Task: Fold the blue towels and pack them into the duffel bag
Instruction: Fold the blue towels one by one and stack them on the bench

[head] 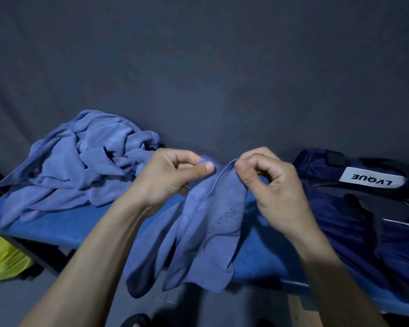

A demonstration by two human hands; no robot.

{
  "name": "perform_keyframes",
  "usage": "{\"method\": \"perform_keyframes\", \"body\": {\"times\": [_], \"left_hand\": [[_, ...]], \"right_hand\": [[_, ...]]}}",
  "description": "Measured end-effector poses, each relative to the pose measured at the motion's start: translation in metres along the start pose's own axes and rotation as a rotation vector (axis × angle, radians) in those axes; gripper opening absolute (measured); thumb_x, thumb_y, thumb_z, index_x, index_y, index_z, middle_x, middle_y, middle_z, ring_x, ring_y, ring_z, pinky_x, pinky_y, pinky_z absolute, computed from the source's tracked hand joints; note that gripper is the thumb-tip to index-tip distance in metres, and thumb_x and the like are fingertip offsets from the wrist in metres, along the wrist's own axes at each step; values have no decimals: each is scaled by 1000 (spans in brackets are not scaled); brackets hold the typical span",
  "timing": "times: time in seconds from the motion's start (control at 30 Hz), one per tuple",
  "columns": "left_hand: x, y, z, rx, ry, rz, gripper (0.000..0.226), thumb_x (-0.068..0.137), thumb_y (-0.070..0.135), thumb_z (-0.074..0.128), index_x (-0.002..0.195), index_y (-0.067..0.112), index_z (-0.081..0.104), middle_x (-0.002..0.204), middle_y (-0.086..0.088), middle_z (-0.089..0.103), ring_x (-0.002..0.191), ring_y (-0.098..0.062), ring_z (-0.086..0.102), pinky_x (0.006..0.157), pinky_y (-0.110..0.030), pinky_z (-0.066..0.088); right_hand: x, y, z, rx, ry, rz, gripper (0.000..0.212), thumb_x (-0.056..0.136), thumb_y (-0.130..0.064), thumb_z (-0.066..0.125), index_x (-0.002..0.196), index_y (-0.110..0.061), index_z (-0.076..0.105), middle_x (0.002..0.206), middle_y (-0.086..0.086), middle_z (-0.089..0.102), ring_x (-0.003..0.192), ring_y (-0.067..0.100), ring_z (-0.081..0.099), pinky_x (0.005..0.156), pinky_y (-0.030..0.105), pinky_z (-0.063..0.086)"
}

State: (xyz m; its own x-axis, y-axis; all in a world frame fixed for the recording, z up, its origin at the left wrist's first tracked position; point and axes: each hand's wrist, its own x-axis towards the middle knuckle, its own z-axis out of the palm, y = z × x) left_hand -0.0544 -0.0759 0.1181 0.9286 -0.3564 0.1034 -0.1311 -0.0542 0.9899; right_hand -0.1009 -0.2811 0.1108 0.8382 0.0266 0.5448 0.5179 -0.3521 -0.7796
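blue towel (206, 232) hangs unfolded, mid-air; crumpled towel pile (80, 161) left; navy duffel bag (364, 220) right.

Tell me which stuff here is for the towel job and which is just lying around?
For the job:
left hand and right hand, both pinching the blue towel
pile of blue towels
duffel bag

Just lying around:
yellow thing
dark backdrop

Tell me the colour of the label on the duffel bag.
White with black lettering, on the label of the navy duffel bag, seen in the head view.
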Motion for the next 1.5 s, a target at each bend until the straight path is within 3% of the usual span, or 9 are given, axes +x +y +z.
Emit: {"method": "perform_keyframes", "body": {"times": [0.13,0.23,0.37,0.63,0.8,0.9,1.0,1.27,1.5], "left_hand": [[-4,-6,6,-19,-74,10,21,98,18,62,79,13,70,63,9,64,59,-3,56,57,-17,48],[-5,-7,7,-5,-150,14,21,101,19,58,94,6,73,78,1,70,71,-7,63,64,-19,53],[-4,-10,6,39,-174,16,26,104,20,55,107,0,72,91,-5,74,82,-10,67,68,-22,55],[-3,-9,8,69,-225,70,26,107,21,50,117,8,71,108,-17,74,94,-23,62,80,-40,49],[-4,-5,9,59,-281,102,29,106,24,51,125,14,71,119,-30,66,99,-31,53,86,-48,39],[-7,-6,7,30,-314,68,27,106,11,54,129,11,68,118,-22,72,104,-27,64,91,-38,48],[-10,-7,6,6,-281,85,35,97,3,65,131,11,62,96,-10,74,84,-15,64,78,-23,48],[-17,0,2,86,-188,311,11,91,3,70,92,13,67,90,-5,71,84,-24,62,81,-31,49],[-22,6,14,102,-173,256,22,103,13,53,108,9,74,91,14,72,80,-4,58,74,-20,43]], "right_hand": [[-1,-2,11,101,-69,97,18,99,-24,66,82,-18,69,67,-4,61,64,8,51,62,29,40],[-1,3,16,59,-32,138,14,97,-25,70,86,-20,63,62,18,55,55,31,42,52,43,34],[0,6,15,-12,-17,117,15,94,-25,72,84,-21,62,63,20,56,58,39,49,53,50,40],[2,7,11,-47,-10,95,9,93,-22,74,99,-23,68,100,-8,70,100,12,67,84,31,54],[4,6,9,-41,-16,64,5,94,-17,73,90,-19,70,83,-8,71,84,15,68,79,30,53],[5,6,10,-106,-2,31,10,92,-18,74,84,-20,67,79,-5,68,78,18,63,76,40,53],[8,0,6,-164,64,-6,15,92,-19,73,80,-18,63,73,-3,63,69,18,59,66,41,50],[36,-47,-18,-195,188,-143,14,93,-20,73,82,-16,64,71,0,63,64,19,57,58,29,44],[41,-57,-13,-253,227,-179,15,93,-20,72,81,-14,64,70,2,61,61,20,53,56,31,42]]}}
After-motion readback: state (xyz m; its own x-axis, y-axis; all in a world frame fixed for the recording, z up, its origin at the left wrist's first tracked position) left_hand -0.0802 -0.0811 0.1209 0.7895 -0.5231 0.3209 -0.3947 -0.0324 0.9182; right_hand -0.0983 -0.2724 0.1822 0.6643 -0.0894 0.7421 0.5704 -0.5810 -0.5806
